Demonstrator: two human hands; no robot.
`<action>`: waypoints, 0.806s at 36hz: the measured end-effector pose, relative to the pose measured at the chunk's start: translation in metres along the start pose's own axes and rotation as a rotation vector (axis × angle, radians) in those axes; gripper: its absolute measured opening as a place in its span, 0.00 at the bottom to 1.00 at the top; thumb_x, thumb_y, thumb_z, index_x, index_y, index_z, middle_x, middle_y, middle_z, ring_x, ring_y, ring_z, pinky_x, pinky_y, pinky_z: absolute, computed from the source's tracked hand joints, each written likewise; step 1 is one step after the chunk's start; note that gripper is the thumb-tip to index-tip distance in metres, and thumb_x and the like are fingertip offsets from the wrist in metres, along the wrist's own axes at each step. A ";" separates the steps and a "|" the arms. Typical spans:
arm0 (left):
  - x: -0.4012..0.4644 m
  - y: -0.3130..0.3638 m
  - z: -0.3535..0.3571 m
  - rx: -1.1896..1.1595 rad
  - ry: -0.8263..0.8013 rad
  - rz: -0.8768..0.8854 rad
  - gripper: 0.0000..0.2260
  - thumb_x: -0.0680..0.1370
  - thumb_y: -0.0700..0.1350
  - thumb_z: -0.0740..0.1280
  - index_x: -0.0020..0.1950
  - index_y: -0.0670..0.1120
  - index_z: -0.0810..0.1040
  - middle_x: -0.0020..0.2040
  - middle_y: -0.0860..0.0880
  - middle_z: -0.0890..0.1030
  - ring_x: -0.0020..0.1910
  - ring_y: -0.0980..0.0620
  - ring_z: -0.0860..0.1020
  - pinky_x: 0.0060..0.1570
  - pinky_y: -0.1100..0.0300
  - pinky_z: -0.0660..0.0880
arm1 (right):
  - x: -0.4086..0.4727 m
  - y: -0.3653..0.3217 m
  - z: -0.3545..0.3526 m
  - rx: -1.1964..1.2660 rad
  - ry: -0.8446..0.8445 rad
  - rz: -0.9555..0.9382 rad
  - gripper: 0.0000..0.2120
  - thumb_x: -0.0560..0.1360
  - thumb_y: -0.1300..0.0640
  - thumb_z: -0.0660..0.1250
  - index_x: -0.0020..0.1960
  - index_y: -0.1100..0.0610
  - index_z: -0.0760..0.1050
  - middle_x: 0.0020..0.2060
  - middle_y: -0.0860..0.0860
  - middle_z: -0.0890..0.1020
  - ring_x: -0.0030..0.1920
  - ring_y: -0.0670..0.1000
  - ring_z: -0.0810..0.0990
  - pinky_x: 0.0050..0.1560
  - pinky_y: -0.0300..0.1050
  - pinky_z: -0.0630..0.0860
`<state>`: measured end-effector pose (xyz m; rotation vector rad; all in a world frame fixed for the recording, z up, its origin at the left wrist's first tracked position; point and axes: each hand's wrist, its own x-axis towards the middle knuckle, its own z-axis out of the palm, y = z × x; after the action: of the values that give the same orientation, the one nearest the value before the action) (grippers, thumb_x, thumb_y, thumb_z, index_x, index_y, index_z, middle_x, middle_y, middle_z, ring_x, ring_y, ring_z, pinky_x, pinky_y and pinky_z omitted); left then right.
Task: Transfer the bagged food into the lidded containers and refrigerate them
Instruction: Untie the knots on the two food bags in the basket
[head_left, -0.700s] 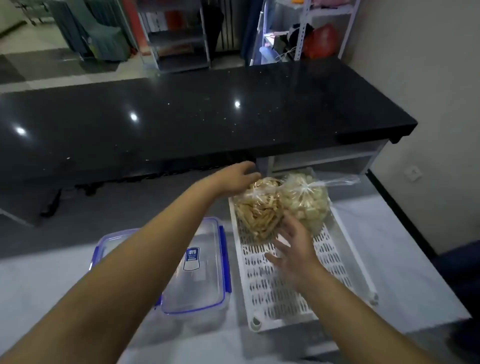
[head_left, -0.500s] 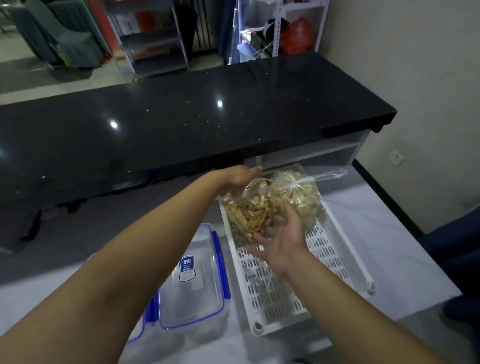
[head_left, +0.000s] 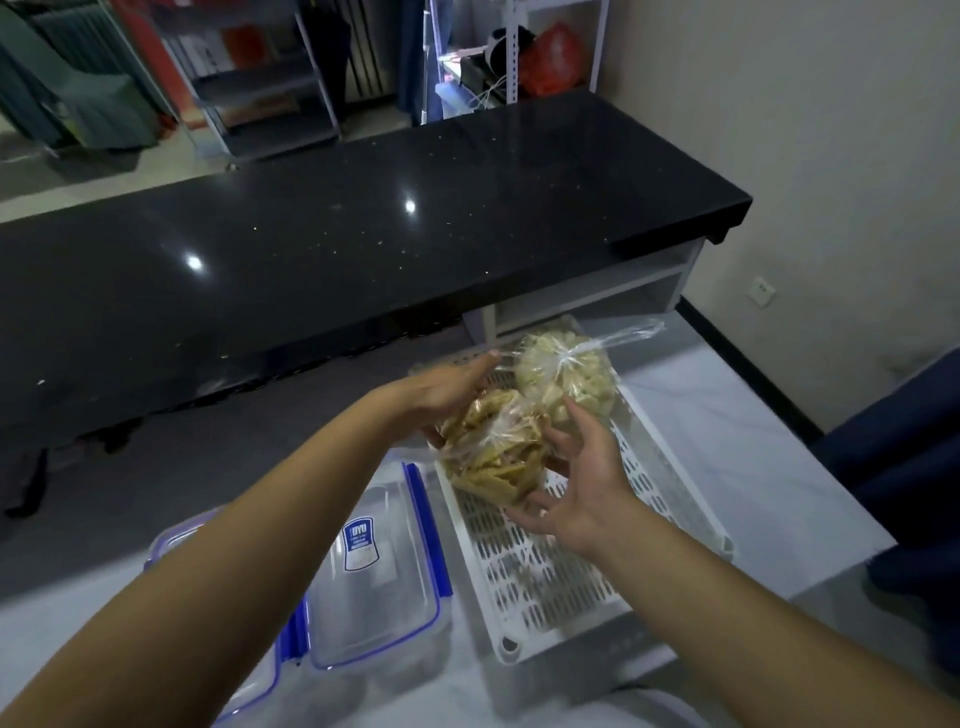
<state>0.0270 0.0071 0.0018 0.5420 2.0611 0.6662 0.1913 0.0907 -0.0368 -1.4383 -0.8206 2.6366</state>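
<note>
Bag of sticks (head_left: 493, 452): a clear plastic bag packed with tan, stick-shaped pieces was seen at the centre of the frame, held above the upper left part of the white tray; the film was crinkled and glossy.
Bag of pale pieces (head_left: 563, 376): a second clear bag, filled with pale, lumpy, cream-coloured pieces, was seen just up and right of the first, touching it, at the upper end of the tray.
Axes: the stick bag's long axis was laid from upper left to lower right of the frame. The pale bag was rounded, with its twisted clear neck (head_left: 631, 335) pointed toward the upper right.
Left hand (head_left: 447, 387): it was placed over the upper left side of the stick bag, fingers extended and close together toward the right, lying on the plastic. Whether the thumb was curled under could not be told.
Right hand (head_left: 582, 480): it was cupped against the lower right of the stick bag, fingers spread and bent around it, the index fingertip touching the pale bag.
Tray (head_left: 561, 571): one white slotted tray was seen at centre right on the pale worktop.
Containers: two clear lidded boxes with blue clips were counted at lower left, the nearer to the tray (head_left: 376, 577) carrying a blue label, the other (head_left: 249, 675) largely hidden by the left forearm.
Counts: two bags, two containers, one tray, two hands.
Counter (head_left: 337, 249): one black speckled counter was seen across the upper half.
</note>
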 end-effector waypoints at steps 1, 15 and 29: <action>-0.007 -0.001 0.006 -0.011 0.009 0.012 0.35 0.79 0.71 0.49 0.76 0.49 0.69 0.75 0.41 0.70 0.70 0.36 0.72 0.56 0.42 0.78 | -0.003 -0.002 -0.005 -0.009 0.002 0.009 0.25 0.72 0.34 0.67 0.60 0.49 0.78 0.53 0.56 0.79 0.53 0.64 0.79 0.56 0.65 0.77; -0.065 -0.012 0.083 -0.295 -0.143 0.090 0.19 0.77 0.71 0.54 0.60 0.67 0.78 0.63 0.59 0.81 0.59 0.56 0.81 0.58 0.54 0.80 | -0.046 -0.027 -0.063 -0.293 0.031 0.049 0.24 0.69 0.36 0.69 0.55 0.53 0.82 0.54 0.55 0.81 0.53 0.61 0.79 0.33 0.55 0.82; -0.073 -0.040 0.127 -0.057 0.204 0.257 0.22 0.79 0.48 0.71 0.71 0.60 0.73 0.69 0.56 0.74 0.59 0.58 0.78 0.59 0.54 0.79 | -0.052 -0.038 -0.125 -1.046 -0.118 -0.454 0.22 0.74 0.49 0.75 0.65 0.38 0.75 0.64 0.43 0.76 0.59 0.46 0.79 0.53 0.46 0.79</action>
<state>0.1670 -0.0353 -0.0389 0.7397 2.1732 0.9617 0.3118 0.1642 -0.0331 -0.9454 -2.4027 1.9589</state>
